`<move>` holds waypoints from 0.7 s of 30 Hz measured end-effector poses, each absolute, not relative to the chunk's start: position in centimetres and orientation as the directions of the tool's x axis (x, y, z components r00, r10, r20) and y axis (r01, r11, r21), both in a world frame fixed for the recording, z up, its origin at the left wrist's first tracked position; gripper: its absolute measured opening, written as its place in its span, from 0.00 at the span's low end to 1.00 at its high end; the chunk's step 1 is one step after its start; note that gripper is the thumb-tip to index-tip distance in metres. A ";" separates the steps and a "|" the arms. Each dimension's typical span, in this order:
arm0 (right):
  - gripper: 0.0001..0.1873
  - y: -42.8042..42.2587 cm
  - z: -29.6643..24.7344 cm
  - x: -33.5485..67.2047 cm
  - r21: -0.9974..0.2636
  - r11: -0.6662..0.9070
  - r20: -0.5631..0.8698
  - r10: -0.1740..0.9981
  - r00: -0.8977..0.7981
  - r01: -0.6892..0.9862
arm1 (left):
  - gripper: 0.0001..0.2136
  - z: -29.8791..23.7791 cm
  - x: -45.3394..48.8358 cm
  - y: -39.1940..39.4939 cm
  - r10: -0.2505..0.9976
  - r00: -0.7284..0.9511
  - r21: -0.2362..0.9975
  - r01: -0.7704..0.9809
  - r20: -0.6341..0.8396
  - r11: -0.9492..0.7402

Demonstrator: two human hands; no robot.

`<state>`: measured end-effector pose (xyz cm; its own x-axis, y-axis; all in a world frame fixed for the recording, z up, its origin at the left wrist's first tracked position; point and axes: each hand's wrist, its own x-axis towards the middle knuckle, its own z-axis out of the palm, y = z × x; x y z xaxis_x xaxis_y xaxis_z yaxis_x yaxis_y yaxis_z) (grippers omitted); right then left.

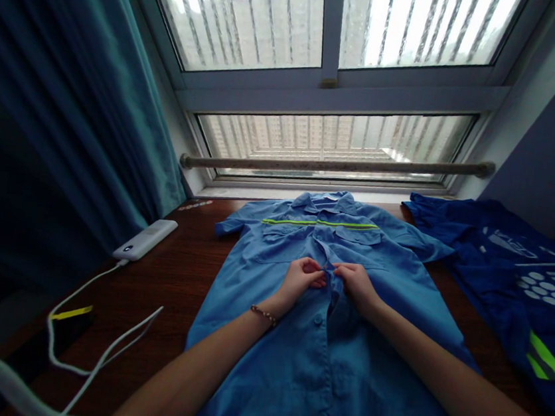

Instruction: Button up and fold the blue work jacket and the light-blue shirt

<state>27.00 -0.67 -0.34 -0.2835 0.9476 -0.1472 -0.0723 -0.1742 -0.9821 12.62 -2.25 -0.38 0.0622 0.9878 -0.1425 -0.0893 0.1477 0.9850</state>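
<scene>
At the far left a dark teal curtain point(68, 111) is seen hanging beside the window. A white rectangular power bank point(145, 239) is laid on the dark brown wooden surface point(173, 283), with a white cable point(91, 347) trailing from it toward the near edge. At the centre a light blue short-sleeved work shirt with a yellow-green reflective chest stripe point(262, 340) is spread flat, collar toward the window. The left hand point(299, 278), a beaded bracelet point(264, 314) worn at its wrist, is closed in a pinching grip on the shirt's front placket. The right hand point(357, 285) is pinched on the same placket, just beside the left. At the right a dark blue printed garment point(523, 289) is laid, its edge touching the shirt's sleeve.
</scene>
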 end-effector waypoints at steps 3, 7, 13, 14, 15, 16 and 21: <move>0.14 -0.6 -0.3 27.1 -0.997 0.016 -0.004 0.961 -0.275 0.072 | 0.12 -0.3 12.7 -2.4 0.989 0.058 0.985 -0.104 -0.133 0.139; 0.11 -0.6 -0.5 27.4 -0.920 0.263 0.190 0.948 -0.256 0.290 | 0.12 -0.3 12.8 -2.5 0.990 0.066 0.985 -0.114 -0.126 0.133; 0.07 -1.0 -0.6 27.4 -0.777 0.377 0.265 0.922 -0.283 0.503 | 0.13 -0.6 12.9 -2.7 0.995 0.074 0.997 -0.024 -0.066 0.068; 0.06 -1.2 -0.6 27.3 -0.746 0.393 0.278 0.917 -0.285 0.538 | 0.14 -0.7 13.0 -2.7 0.997 0.068 0.999 0.008 -0.041 0.041; 0.04 -1.3 -0.7 27.2 -0.714 0.410 0.292 0.911 -0.290 0.568 | 0.14 -0.8 13.0 -2.7 0.998 0.061 0.999 0.034 -0.021 0.019; 0.03 -1.5 -0.7 27.1 -0.685 0.425 0.305 0.905 -0.296 0.592 | 0.14 -0.9 13.1 -2.7 0.999 0.051 0.999 0.047 -0.010 0.007; 0.03 -2.0 -1.1 26.7 -0.634 0.468 0.327 0.884 -0.335 0.616 | 0.13 -1.1 13.2 -2.7 0.995 -0.037 0.995 -0.043 -0.092 0.090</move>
<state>26.73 -1.97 -1.09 -0.3346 0.8839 0.3268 0.6156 0.4676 -0.6344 13.22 -2.69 -1.09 -0.0369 0.9951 -0.0920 -0.0426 0.0904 0.9950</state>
